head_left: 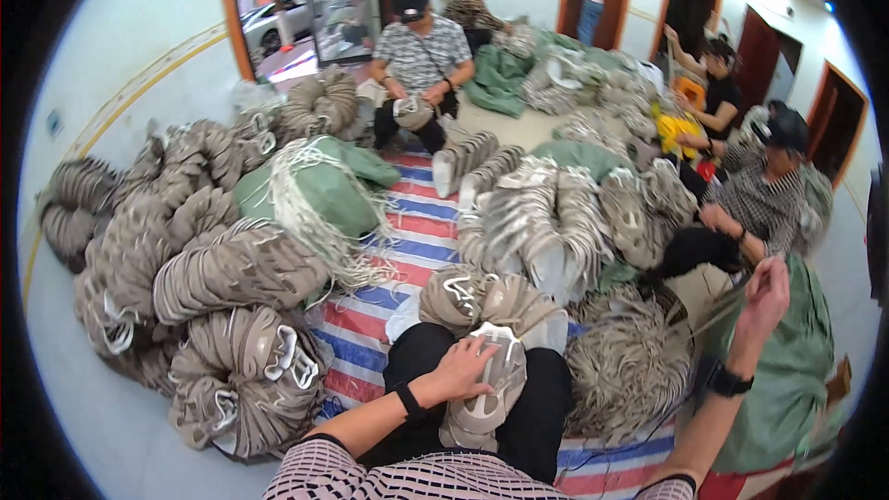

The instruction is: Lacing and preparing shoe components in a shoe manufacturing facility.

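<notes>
A grey-beige shoe upper (501, 372) with a white-lined opening rests across my lap. My left hand (466, 368) holds it there, fingers spread over its side and the thumb lower down. Out to the right, my right hand (767, 294) is raised with its fingers pinched together. A thin beige shoelace (718, 317) runs down and left from it; its far end is hard to make out. Just beyond my knees sits a bundle of more uppers (451, 298). By my right knee lies a tangled heap of beige laces (622, 366).
Stacked uppers (243, 268) crowd the left side, beside a green sack (319, 190) draped with pale laces. More rows of uppers (546, 213) stand ahead. A striped sheet (421, 222) covers the floor. Several people work nearby, one (759, 190) close on the right. Another green sack (787, 380) lies by my right arm.
</notes>
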Motion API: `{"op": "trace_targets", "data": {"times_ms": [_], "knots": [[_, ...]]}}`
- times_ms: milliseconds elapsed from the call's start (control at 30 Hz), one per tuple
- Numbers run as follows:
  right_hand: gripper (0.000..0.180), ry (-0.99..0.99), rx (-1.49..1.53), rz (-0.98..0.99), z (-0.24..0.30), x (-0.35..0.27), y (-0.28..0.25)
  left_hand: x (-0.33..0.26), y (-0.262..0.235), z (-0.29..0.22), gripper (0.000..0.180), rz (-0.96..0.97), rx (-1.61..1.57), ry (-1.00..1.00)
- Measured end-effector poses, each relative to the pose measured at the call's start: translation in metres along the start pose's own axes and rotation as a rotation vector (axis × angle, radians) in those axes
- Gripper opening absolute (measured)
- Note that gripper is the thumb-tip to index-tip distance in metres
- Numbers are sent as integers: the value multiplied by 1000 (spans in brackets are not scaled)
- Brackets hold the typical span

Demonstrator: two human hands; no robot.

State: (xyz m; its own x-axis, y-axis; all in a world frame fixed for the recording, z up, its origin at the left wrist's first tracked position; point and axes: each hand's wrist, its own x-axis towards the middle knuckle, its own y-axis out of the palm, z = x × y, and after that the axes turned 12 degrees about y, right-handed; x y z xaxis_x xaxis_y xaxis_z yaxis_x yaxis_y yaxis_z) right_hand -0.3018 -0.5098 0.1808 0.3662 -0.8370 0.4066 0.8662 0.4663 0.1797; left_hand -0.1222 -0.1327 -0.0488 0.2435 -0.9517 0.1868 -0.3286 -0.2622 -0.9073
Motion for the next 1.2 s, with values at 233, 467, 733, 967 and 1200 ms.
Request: {"op": "trace_targets", "data": {"times_ms": [233, 467, 733, 967, 1200], "knots": [[18, 519, -591, 1159, -108, -157, 85, 61, -42, -40, 57, -566, -421, 441], [13, 589, -605, 1260, -104, -210, 105, 29, -34, -33, 30, 145, -893, -73], [20, 831, -715, 1029, -196, -189, -5, 0, -62, 15, 13, -405, -1729, -221], [28, 965, -721, 935, -289, -228, -76, -53, -159, 57, 24, -1265, -1770, -54], [25, -187, -1282, 753, -275, -155, -55, -73, -166, 87, 27, -1379, -1771, -89]]}}
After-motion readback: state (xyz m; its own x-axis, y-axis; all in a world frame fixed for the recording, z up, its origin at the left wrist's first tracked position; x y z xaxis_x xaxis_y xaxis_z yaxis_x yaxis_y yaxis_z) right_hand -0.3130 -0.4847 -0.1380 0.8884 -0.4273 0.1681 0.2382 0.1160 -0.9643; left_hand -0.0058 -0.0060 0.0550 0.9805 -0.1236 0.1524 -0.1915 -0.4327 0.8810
